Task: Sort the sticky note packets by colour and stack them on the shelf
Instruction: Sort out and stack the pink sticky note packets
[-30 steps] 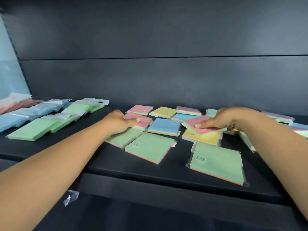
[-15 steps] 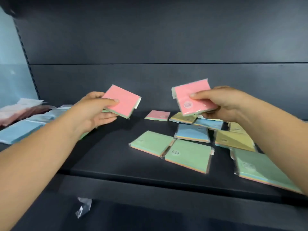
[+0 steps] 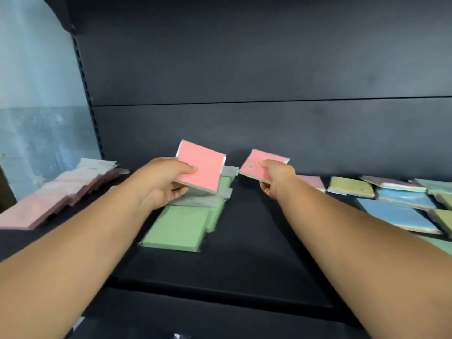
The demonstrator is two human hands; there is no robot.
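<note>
My left hand (image 3: pixel 161 182) grips a pink sticky note packet (image 3: pixel 201 166) above a row of green packets (image 3: pixel 178 227) on the dark shelf (image 3: pixel 256 241). My right hand (image 3: pixel 276 177) pinches a second pink packet (image 3: pixel 256 165) a little to the right, thumb on top. Both pink packets are held in the air, tilted, and apart from each other. A row of pink packets (image 3: pixel 49 199) lies at the far left of the shelf.
Unsorted packets lie at the right: a blue one (image 3: pixel 396 215), a yellow one (image 3: pixel 351 187), a pink one (image 3: pixel 313 182) and others. The dark back panel (image 3: pixel 244 69) stands behind, a pale wall (image 3: pixel 36 94) at the left. The shelf's front edge (image 3: pixel 220 293) runs below my arms.
Both hands have lifted pink packets off the shelf and carried them leftward. The view has swung left, so the green row now lies under my left hand and the unsorted packets sit at the right.
</note>
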